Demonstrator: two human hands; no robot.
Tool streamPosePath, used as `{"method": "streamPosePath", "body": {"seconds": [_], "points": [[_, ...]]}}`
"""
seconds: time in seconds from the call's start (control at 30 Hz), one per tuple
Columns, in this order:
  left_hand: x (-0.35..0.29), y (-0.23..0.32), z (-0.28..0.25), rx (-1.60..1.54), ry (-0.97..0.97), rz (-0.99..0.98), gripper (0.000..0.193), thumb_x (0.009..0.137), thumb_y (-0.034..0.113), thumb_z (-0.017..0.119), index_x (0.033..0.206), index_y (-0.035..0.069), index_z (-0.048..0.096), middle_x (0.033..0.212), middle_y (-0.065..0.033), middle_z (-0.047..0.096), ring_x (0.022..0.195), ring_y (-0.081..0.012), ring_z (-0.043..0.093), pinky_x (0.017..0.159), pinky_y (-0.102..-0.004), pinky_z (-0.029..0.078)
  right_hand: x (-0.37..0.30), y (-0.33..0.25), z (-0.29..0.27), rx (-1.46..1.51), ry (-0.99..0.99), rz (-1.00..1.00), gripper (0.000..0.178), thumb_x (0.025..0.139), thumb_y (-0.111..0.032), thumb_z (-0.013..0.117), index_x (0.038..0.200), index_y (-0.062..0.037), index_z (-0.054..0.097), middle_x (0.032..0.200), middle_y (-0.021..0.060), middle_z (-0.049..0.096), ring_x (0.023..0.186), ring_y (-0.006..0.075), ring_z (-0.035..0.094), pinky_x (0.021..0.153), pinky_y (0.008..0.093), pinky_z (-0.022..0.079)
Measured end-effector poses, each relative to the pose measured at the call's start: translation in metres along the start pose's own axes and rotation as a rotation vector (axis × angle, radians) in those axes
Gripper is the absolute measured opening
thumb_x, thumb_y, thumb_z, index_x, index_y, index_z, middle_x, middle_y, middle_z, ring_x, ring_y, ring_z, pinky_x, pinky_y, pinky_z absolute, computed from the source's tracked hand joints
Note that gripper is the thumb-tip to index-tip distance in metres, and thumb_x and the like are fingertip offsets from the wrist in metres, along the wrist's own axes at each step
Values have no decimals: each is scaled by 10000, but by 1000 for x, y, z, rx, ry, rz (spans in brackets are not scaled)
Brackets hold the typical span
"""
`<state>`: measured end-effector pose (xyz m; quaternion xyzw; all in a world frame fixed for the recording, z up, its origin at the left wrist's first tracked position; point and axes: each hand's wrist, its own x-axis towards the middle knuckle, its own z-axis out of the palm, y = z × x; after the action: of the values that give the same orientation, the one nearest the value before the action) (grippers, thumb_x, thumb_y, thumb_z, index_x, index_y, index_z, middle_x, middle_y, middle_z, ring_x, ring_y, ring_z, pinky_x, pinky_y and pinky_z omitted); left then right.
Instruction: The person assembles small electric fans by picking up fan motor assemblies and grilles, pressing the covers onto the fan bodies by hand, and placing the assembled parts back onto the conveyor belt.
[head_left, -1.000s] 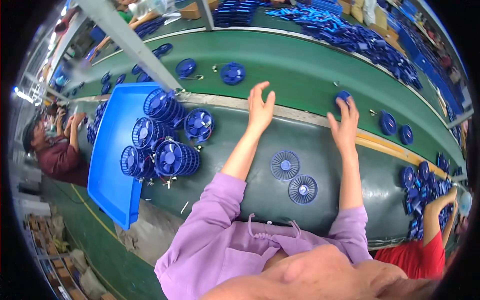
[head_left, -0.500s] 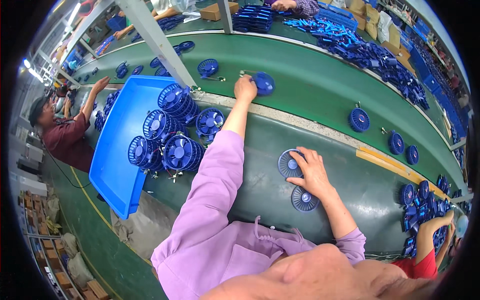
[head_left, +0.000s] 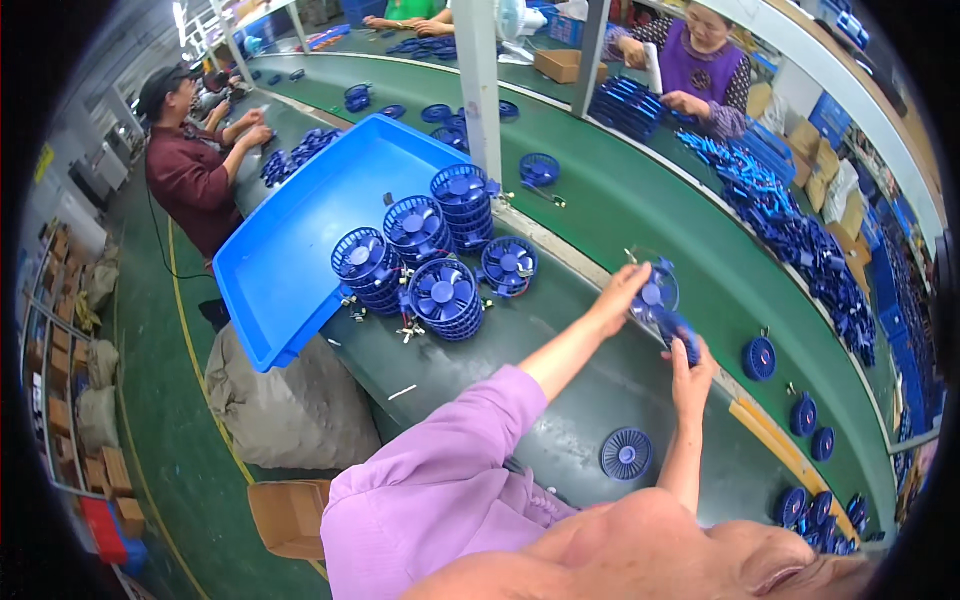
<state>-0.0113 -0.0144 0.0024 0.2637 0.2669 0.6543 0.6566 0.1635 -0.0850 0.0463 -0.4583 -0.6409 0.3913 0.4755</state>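
Note:
Above the near edge of the green belt, my left hand (head_left: 620,300) is closed on the rim of a blue fan housing (head_left: 656,290) with its blades showing. My right hand (head_left: 692,376) grips a blue round grille cover (head_left: 681,338), tilted and slightly blurred, close beside the housing; whether the two touch I cannot tell. Another grille cover (head_left: 626,454) lies flat on the dark worktop below my hands. To the left, several stacks of fan housings (head_left: 444,298) with loose wires stand beside and partly in front of a blue tray.
The large blue tray (head_left: 290,235) lies tilted at the left. A grey post (head_left: 480,90) rises behind the stacks. More fan parts (head_left: 760,357) sit on the green belt (head_left: 590,210). Co-workers (head_left: 195,170) work at the left and across the belt. A bulky sack (head_left: 280,400) stands below.
My left hand has drawn the fan housing off the belt toward me. My right hand has lifted one of the two grille covers from the worktop up to it. The view has turned.

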Motion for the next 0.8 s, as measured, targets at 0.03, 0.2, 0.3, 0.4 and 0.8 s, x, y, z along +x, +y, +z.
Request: {"method": "streamPosePath", "body": {"seconds": [0.03,0.2,0.3,0.4,0.8], "points": [[-14,10,11,-40,-59,-77,401,967,423,500,1153,73,561,1037,-55,654,915,-155,661,780,-327,560,5,-15,4,27,34,-17,262,882,-156,649,1079,15,626,841,32,609,670,66,567,627,245,490],[-29,4,22,-252,-302,-353,428,967,475,461,1156,105,563,1113,-66,645,998,-183,648,862,-393,544,24,10,-6,-161,144,-84,375,845,-157,689,1162,11,581,1053,111,634,886,169,610,825,296,485],[-29,-7,20,-239,-318,-318,401,966,458,472,1160,125,582,1107,-66,651,1021,-174,636,887,-387,532,22,-2,-2,-264,159,-53,417,837,-148,683,1215,-17,565,1131,124,609,994,215,592,896,329,449],[-32,-14,26,-367,-340,-427,414,963,463,474,1174,126,589,1108,-55,657,1002,-177,645,879,-380,534,19,-8,-4,-393,81,-230,437,883,-117,586,1307,-48,508,1278,171,516,1161,306,504,995,388,389],[-56,-23,56,-34,16,27,387,992,404,454,1204,84,495,1142,-44,548,1061,-125,533,911,-297,442,9,8,16,-292,-75,-361,954,845,-730,403,1450,-7,255,1457,211,324,1339,361,338,1089,446,274]]}}
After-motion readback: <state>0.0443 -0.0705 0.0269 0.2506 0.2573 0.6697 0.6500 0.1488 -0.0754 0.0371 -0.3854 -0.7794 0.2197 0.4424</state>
